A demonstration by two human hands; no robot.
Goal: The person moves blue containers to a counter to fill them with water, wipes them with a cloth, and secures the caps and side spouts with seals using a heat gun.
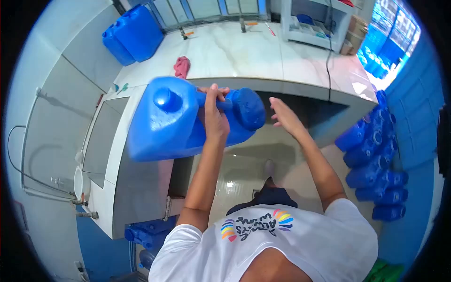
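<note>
A large blue plastic jug (pixel 171 131) hangs in front of the counter, with a small cap at its left end and a wide, dark blue cap (pixel 249 109) at its right end. My left hand (pixel 215 110) is wrapped round the handle between the two caps. To the right of the wide cap, my right hand (pixel 285 116) is held in the air, fingers apart, touching nothing.
Behind the jug is a tiled counter (pixel 253 56) with a pink cloth (pixel 182 67), blue jugs (pixel 133 35) and a white rack (pixel 312 23). A sink basin (pixel 105 141) is at left. Several blue jugs (pixel 376 169) are stacked at right.
</note>
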